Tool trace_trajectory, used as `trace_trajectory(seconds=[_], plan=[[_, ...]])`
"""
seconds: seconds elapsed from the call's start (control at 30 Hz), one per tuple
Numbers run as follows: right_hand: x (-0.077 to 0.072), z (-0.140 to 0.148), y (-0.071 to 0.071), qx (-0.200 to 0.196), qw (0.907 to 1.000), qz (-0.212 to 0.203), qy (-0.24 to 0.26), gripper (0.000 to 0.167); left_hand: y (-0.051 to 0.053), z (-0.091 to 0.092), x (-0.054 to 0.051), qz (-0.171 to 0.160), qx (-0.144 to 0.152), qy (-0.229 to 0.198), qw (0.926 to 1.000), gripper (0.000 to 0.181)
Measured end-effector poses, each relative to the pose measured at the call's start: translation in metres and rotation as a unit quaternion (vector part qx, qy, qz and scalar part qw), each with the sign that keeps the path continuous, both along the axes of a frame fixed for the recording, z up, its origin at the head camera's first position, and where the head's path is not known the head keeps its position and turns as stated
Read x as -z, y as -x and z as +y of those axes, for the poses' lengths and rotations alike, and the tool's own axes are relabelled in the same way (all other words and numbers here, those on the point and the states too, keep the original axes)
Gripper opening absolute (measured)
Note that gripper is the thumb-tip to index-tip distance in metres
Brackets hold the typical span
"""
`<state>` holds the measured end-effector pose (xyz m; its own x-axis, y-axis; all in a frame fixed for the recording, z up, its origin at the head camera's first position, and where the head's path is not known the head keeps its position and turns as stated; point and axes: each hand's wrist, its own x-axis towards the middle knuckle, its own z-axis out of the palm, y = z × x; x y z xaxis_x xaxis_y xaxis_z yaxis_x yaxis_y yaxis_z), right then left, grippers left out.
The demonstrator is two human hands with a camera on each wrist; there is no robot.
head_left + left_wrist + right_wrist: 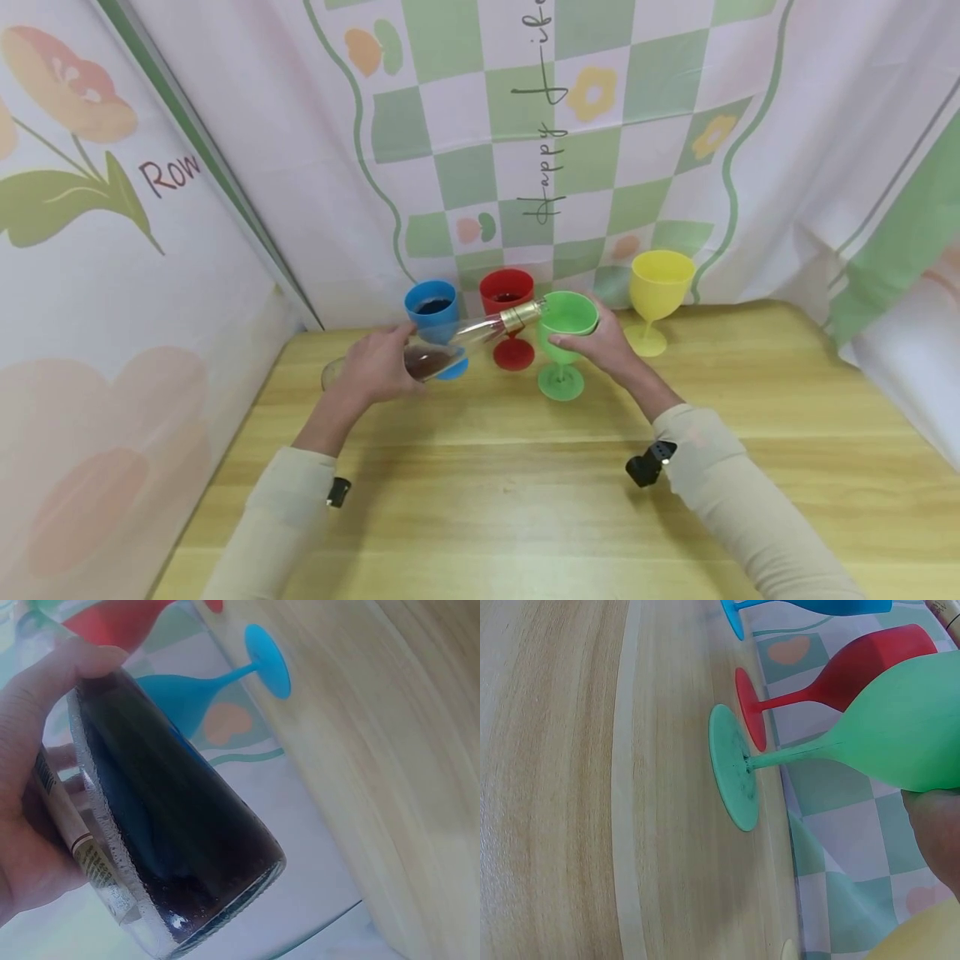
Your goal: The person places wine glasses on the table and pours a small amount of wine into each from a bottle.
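My left hand (378, 367) grips a clear glass bottle (165, 802) of dark liquid around its body. The bottle is tipped nearly level, its gold-banded neck (521, 315) pointing right with the mouth at the rim of a green goblet (561, 381). My right hand (607, 337) holds that goblet by its bowl, thumb on the near side; the goblet is upright and its inside looks green. Behind the bottle stand a blue goblet (431, 297) and a red goblet (507, 283), each with dark liquid inside. The bottle's label (82, 844) is partly hidden by my left hand.
A yellow goblet (662, 287) stands at the back right, beyond my right hand. The wooden table (495, 500) ends at a patterned curtain (517, 158) behind the goblets. Another printed cloth (112, 292) hangs along the left side.
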<state>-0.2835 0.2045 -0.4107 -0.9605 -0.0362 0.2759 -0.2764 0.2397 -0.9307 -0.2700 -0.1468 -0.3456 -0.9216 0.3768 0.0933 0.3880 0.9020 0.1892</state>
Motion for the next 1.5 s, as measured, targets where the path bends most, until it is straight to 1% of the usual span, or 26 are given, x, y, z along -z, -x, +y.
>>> trace_trajectory(seconds=[0.4,0.57,0.7,0.87,0.97,1.03,1.1,1.3,1.5], plan=[[-0.001,-0.001,-0.001,-0.001,1.0000,0.001,-0.005,0.075,0.002,-0.001,-0.006,-0.001,0.000,0.014,0.9999,0.095],[-0.001,-0.002,0.000,-0.004,1.0000,0.003,-0.004,0.074,0.000,-0.001,-0.010,0.001,0.000,0.017,0.9999,0.091],[-0.001,-0.002,0.000,-0.006,1.0000,0.006,-0.003,0.073,-0.002,-0.001,-0.013,0.008,0.003,0.027,0.9996,0.086],[-0.001,-0.003,-0.001,-0.008,0.9998,0.020,-0.002,0.075,-0.002,-0.002,-0.016,0.007,0.002,0.031,0.9995,0.087],[0.001,-0.004,0.000,-0.008,0.9994,0.033,0.011,0.075,-0.002,-0.002,-0.017,0.006,0.003,0.032,0.9995,0.089],[0.001,-0.004,0.000,-0.009,0.9992,0.038,0.010,0.075,-0.001,-0.002,-0.018,0.005,0.002,0.033,0.9994,0.090],[0.001,-0.004,0.000,-0.007,0.9993,0.034,0.013,0.075,-0.001,-0.003,-0.019,0.006,0.004,0.036,0.9993,0.091],[-0.002,-0.003,-0.001,-0.006,0.9999,0.009,-0.004,0.075,0.000,-0.002,-0.021,0.006,0.005,0.039,0.9992,0.092],[-0.003,-0.002,-0.002,-0.006,1.0000,0.002,-0.005,0.075,0.001,-0.001,-0.023,0.010,0.007,0.050,0.9987,0.091]])
